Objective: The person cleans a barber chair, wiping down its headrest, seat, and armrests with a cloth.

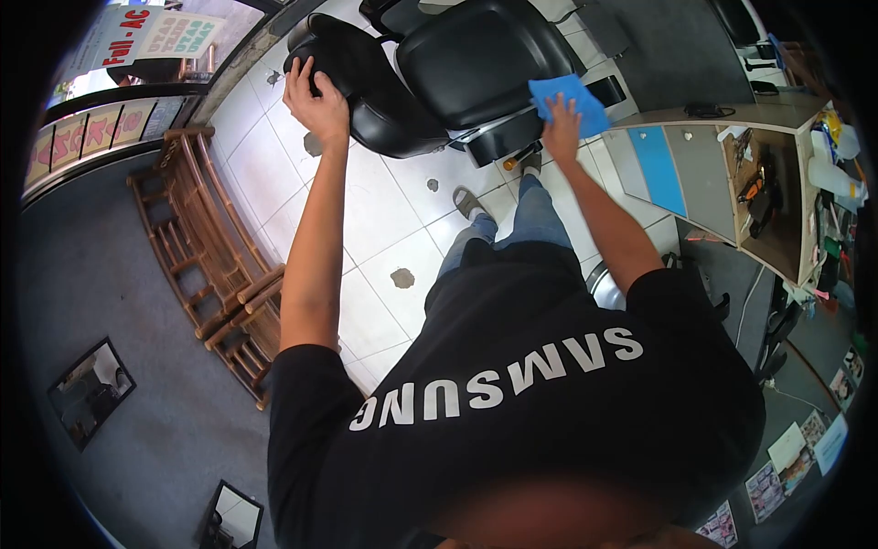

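Observation:
A black padded salon-type chair stands at the top of the view, with a wide seat (485, 59) and a thick backrest (393, 105) to its left. My left hand (318, 102) lies on the backrest's left end, its fingers apart and nothing held. At the chair's right side, my right hand (561, 128) has a blue cloth (585, 101) under its fingers, beside the black armrest (501, 135). The hand partly covers the cloth, and its contact with the chair is hard to make out.
Bamboo benches (197, 247) stand at the left, near a window. A cabinet (700, 174) with an open compartment of tools is at the right. My feet are on the white tiled floor (375, 215), just below the chair. A metal round object (604, 285) is by my right side.

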The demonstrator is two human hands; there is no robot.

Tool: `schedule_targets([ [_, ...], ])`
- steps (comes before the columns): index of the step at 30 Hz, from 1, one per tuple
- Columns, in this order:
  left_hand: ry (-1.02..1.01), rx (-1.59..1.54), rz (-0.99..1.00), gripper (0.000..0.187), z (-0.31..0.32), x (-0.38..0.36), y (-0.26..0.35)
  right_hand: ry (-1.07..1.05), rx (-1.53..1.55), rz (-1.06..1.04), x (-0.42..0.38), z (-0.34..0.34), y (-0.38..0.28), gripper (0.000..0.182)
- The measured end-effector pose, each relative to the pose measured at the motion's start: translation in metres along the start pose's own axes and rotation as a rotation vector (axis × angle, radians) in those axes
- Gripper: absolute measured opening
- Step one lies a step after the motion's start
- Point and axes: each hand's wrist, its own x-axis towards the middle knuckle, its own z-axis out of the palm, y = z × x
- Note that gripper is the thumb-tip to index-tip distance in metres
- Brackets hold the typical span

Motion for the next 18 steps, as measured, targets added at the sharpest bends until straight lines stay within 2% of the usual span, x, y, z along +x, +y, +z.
schedule_targets([
  [4, 0.043, -0.024, 0.004, 0.029, 0.003, 0.0, -0.002, -0.168, 0.112, -0.034, -0.059, -0.002, -0.087, 0.064],
  [8, 0.082, -0.021, 0.024, 0.027, 0.008, 0.002, -0.01, -0.222, 0.249, -0.237, -0.096, -0.013, -0.106, 0.055],
  [10, 0.098, -0.063, 0.048, 0.028, 0.008, 0.0, -0.01, -0.506, 0.381, -0.082, -0.098, -0.043, -0.105, 0.05],
  [11, -0.012, -0.069, 0.042, 0.039, -0.001, -0.002, -0.009, -0.651, 0.443, -0.006, -0.098, -0.063, -0.103, 0.047],
  [12, 0.003, -0.081, 0.015, 0.044, -0.01, -0.009, -0.005, -0.72, 0.344, -0.01, -0.099, -0.081, -0.096, 0.053],
  [13, 0.019, -0.099, -0.008, 0.048, -0.022, -0.026, -0.001, -0.78, 0.244, -0.012, -0.101, -0.099, -0.086, 0.058],
  [14, 0.028, -0.116, -0.032, 0.053, -0.038, -0.049, 0.0, -0.686, 0.255, 0.009, -0.11, -0.118, -0.076, 0.057],
  [15, -0.05, -0.123, -0.05, 0.057, -0.058, -0.082, -0.005, -0.594, 0.266, 0.032, -0.122, -0.137, -0.064, 0.056],
  [16, -0.088, -0.153, -0.103, 0.047, -0.073, -0.123, -0.016, -0.557, 0.206, 0.04, -0.133, -0.157, -0.053, 0.055],
  [18, -0.431, -0.304, -0.47, 0.039, -0.113, -0.223, -0.048, -0.524, 0.163, 0.104, -0.159, -0.19, -0.037, 0.053],
])
